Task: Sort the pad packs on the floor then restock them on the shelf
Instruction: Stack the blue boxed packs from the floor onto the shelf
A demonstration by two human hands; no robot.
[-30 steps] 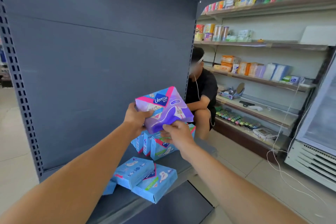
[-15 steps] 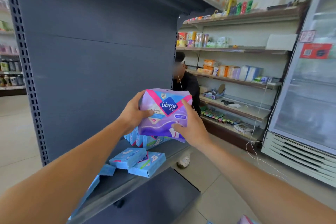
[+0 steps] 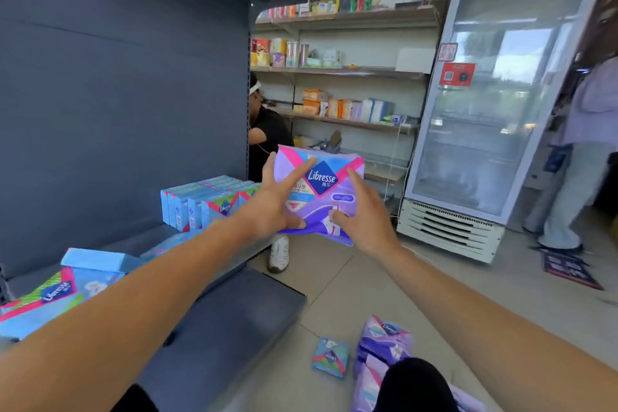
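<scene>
Both hands are on the purple pad pack [image 3: 319,192], held in the air just past the right end of the shelf [image 3: 147,237], over the floor [image 3: 418,288], not over the board. Left hand [image 3: 272,201] has fingers spread across the pack's front with the thumb under the lower edge; right hand [image 3: 363,211] mirrors it, index finger up the front, thumb pinching the bottom edge. So it's a thumb-and-finger pinch on soft film from each side, not a wrap. Risk 1: pack is squashy, and the lower edge already looks creased between the thumbs, so if one hand lets go to reposition, I'd expect it to fold and slip out. Risk 2: blue pad boxes [image 3: 204,202] stand in a tight upright row at the shelf's right end; pushing the purple pack in beside them could knock the row over. Risk 3: loose blue boxes [image 3: 50,294] lie flat and slanted near the front lip, and a forearm sweeping across could shove them off. More purple packs [image 3: 381,348] and one small blue pack [image 3: 331,358] sit on the floor by the knee, so sorting looks unfinished; mixing colours on the shelf is the likely slip.
</scene>
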